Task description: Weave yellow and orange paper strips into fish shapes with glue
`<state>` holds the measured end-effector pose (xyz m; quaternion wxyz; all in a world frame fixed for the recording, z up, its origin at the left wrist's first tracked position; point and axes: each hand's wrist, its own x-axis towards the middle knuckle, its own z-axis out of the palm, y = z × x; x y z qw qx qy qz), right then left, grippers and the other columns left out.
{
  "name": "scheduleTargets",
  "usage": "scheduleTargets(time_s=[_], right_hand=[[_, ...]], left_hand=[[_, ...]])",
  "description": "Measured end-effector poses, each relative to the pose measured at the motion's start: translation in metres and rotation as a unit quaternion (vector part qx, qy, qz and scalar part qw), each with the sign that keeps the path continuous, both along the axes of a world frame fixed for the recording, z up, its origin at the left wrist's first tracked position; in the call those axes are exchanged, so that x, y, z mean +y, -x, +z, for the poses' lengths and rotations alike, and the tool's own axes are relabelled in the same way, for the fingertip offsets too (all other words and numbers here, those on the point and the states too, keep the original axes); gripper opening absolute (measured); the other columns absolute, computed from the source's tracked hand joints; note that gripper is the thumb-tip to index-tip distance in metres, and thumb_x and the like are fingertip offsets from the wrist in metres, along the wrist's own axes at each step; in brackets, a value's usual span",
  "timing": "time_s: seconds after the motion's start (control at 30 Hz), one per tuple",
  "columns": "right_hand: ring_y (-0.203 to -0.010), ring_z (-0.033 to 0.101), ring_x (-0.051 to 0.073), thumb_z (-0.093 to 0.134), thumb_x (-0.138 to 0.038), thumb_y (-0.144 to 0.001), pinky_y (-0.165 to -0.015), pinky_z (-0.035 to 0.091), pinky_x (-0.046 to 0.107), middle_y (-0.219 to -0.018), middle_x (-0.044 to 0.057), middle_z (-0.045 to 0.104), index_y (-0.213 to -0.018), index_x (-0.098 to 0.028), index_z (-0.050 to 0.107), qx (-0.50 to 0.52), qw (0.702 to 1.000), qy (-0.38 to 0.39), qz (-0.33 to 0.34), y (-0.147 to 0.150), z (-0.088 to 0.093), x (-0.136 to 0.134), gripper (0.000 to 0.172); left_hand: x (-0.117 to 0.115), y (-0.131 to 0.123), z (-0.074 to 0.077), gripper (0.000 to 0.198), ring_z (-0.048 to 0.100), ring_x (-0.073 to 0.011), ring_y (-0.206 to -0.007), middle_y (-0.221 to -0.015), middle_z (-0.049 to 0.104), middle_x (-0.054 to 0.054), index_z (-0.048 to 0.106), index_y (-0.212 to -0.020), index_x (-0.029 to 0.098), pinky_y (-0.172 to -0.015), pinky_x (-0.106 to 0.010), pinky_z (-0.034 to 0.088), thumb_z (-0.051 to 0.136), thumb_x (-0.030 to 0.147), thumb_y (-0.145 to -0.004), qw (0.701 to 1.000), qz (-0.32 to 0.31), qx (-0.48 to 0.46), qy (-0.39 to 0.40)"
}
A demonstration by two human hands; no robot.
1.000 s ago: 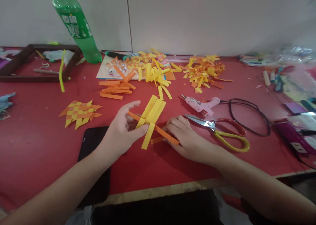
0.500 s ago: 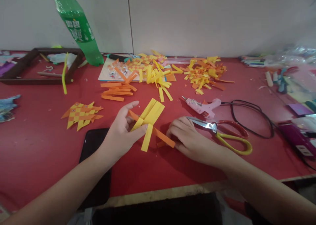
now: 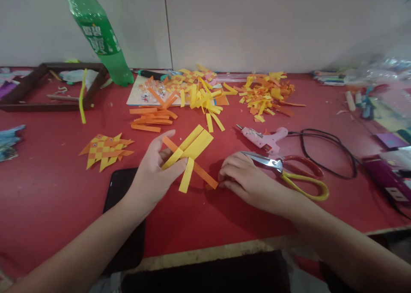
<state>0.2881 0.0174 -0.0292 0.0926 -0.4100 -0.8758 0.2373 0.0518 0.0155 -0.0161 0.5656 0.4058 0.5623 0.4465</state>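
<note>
My left hand (image 3: 159,173) pinches a bundle of crossed paper strips between thumb and fingers, raised above the red table. Broad yellow strips (image 3: 196,142) point up and away, one yellow strip hangs towards me, and an orange strip (image 3: 205,175) slants down to the right. My right hand (image 3: 239,175) rests on the table with fingers curled and closed. A short bit of a second orange strip (image 3: 210,186) shows beside its fingertips; the rest is hidden. Just right of that hand lie scissors (image 3: 279,164) with red and yellow handles.
A pink glue gun (image 3: 266,139) lies behind the scissors, its black cord looping right. Orange strips (image 3: 152,119), yellow strips (image 3: 205,98) and a scrap pile (image 3: 268,94) lie farther back. Left are woven paper fish (image 3: 107,150), a black phone (image 3: 123,237) and a green bottle (image 3: 102,40).
My left hand has drawn the strip bundle slightly left and tilted it, so more of the orange strip's upper end shows. My right hand has barely shifted.
</note>
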Motion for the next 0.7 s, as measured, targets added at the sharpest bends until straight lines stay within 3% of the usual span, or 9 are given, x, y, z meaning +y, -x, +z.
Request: scheduleTargets(time_s=[0.2, 0.33, 0.47, 0.57, 0.7], right_hand=[[-0.088, 0.057, 0.018, 0.052, -0.02, -0.097, -0.082, 0.045, 0.034, -0.09, 0.004, 0.065, -0.085, -0.02, 0.058, 0.064, 0.998, 0.002, -0.027, 0.002, 0.006, -0.002, 0.013], [-0.072, 0.062, 0.016, 0.057, -0.031, -0.095, -0.065, 0.046, 0.029, -0.082, 0.002, 0.068, -0.086, -0.021, 0.06, 0.147, 0.972, -0.024, -0.183, 0.001, 0.004, -0.002, 0.013], [-0.08, 0.069, 0.019, 0.066, -0.039, -0.089, -0.067, 0.053, 0.031, -0.088, 0.004, 0.072, -0.1, -0.023, 0.065, 0.225, 0.92, -0.039, -0.318, -0.002, -0.002, 0.0, 0.019], [-0.08, 0.072, 0.02, 0.071, -0.041, -0.084, -0.07, 0.058, 0.034, -0.088, 0.004, 0.075, -0.104, -0.023, 0.069, 0.3, 0.897, 0.007, -0.326, 0.003, 0.0, -0.002, 0.027], [-0.065, 0.069, 0.016, 0.075, -0.042, -0.08, -0.062, 0.059, 0.031, -0.075, 0.003, 0.074, -0.083, -0.021, 0.071, 0.385, 0.88, 0.118, -0.252, 0.016, 0.004, -0.008, 0.022]], left_hand=[[-0.001, 0.001, -0.001, 0.072, 0.07, -0.0135, -0.08, -0.086, 0.07, 0.002, 0.043, -0.141, 0.024, -0.07, -0.021, 0.055, 0.076, 0.024, -0.077, 1.0, -0.01, 0.011, -0.003], [0.0, 0.002, 0.0, 0.073, 0.069, -0.0128, -0.078, -0.083, 0.07, 0.003, 0.042, -0.142, 0.024, -0.071, -0.021, 0.054, 0.076, 0.025, -0.078, 0.999, -0.036, 0.019, 0.005], [-0.001, 0.002, -0.002, 0.08, 0.07, -0.0151, -0.079, -0.081, 0.07, 0.003, 0.036, -0.146, 0.024, -0.073, -0.024, 0.055, 0.077, 0.026, -0.077, 0.998, -0.057, 0.014, 0.009], [-0.002, 0.002, -0.004, 0.085, 0.072, -0.0176, -0.081, -0.084, 0.071, 0.001, 0.032, -0.147, 0.024, -0.075, -0.028, 0.056, 0.077, 0.027, -0.076, 0.998, -0.069, 0.008, 0.005], [-0.004, 0.0, -0.002, 0.085, 0.073, -0.0205, -0.081, -0.082, 0.07, 0.0, 0.035, -0.146, 0.023, -0.074, -0.031, 0.056, 0.079, 0.034, -0.075, 0.995, -0.09, 0.048, -0.006]])
